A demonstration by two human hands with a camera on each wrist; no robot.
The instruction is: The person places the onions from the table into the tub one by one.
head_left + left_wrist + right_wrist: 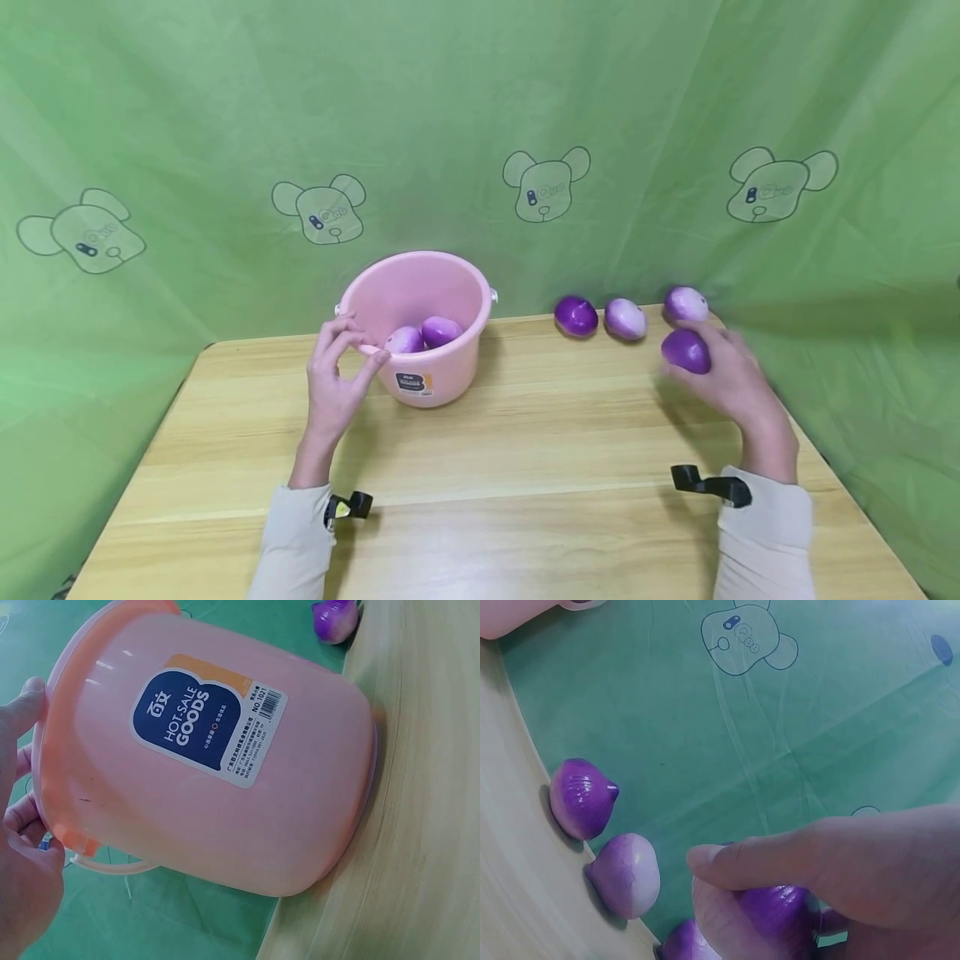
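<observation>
My left hand pinches the near-left rim of an upright pink bucket, thumb on one side and fingers on the other. Inside the bucket lie two purple-and-white onions. At the right, my right hand holds a shiny purple onion above the table, near the row at the back. That row has a dark purple onion and two paler onions. The right wrist view shows the thumb over the held onion; part of it is hidden by the hand.
The wooden table has its back edge against a green curtain with bear-head drawings. More curtain hangs along both sides. A label faces forward on the bucket, and its white handle hangs down at one side.
</observation>
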